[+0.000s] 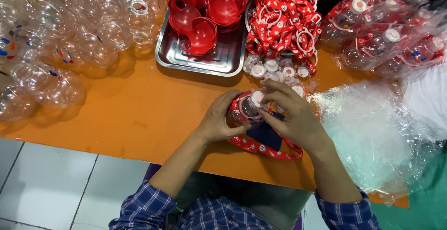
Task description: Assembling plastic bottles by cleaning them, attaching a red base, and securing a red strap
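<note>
Clear round bottle (243, 111) clamped in left hand (218, 118) just above orange worktop (139, 109), right hand (291, 113) fingers pinching white cap (257, 98): best kept square to neck, red strap (265, 148) clear of threads.

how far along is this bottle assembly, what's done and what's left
Done: a heap of bagged bottles with caps and straps lies at the right. In hand: left hand and right hand hold one bottle, its red strap trailing. Left: many bare clear bottles, red holders in the tray, loose caps.
</note>
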